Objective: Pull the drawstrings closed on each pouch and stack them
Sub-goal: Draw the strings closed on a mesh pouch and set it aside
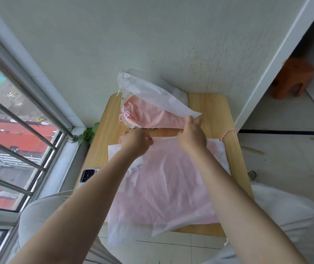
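A flat pink pouch [169, 183] lies spread over white pouches on the small wooden table [217, 109]. My left hand [136, 143] is closed at its top left edge, gripping the pouch's mouth. My right hand [192, 136] pinches the top right edge, fingers pointing away from me. Beyond the hands sits a stack of cinched pouches: a white pouch [152, 94] on top with its gathered mouth at the left, a pink pouch [148, 115] under it with pink strings. A loose pink drawstring [227, 133] hangs at the table's right edge.
A phone [88, 175] lies on the table's left edge by the window rails [19, 119]. A green plant [88, 134] sits in the corner. An orange stool [293, 80] stands on the floor at right. The wall is close behind the table.
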Demonstrator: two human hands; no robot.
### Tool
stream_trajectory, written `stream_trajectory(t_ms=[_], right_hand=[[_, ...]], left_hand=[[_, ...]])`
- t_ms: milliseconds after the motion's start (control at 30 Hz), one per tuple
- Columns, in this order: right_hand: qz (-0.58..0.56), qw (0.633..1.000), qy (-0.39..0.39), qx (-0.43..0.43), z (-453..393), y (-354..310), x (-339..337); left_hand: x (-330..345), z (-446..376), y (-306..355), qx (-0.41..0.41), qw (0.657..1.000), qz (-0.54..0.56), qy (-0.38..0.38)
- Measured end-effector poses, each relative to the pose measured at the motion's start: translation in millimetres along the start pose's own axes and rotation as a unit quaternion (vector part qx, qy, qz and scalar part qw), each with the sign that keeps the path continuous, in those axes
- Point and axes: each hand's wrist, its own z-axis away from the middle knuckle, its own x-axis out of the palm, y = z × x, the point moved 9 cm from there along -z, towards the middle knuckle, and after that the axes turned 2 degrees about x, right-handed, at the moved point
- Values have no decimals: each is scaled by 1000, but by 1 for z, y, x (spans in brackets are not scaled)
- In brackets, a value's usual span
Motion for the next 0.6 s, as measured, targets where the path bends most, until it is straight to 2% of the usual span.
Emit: stream_trajectory(t_ms=[67,133,200,267,367,467,533,600], right_hand=[[-50,987,2,152,1,42,-5],[-143,956,-67,249,6,66,7],[-189,932,-136,278,13,70,16],[-204,929,-141,273,12,69,15],[-167,965,-90,179,3,46,-3],[-90,993,-60,38,0,5,-18],[-45,996,-51,-59,4,-28,-21],[-9,989,-50,-139,13,-60,-17]], left_hand=[[-1,2,-9,-25,999,28,1],[0,3,-14,-33,999,39,1],[-1,7,-15,-37,998,44,8],[-1,11,-17,-48,998,44,4],[10,14,-24,-67,994,47,-72],[32,26,-16,-10,968,1,-250],[34,40,-9,0,944,83,-321],[27,46,-10,-34,909,278,-308]])
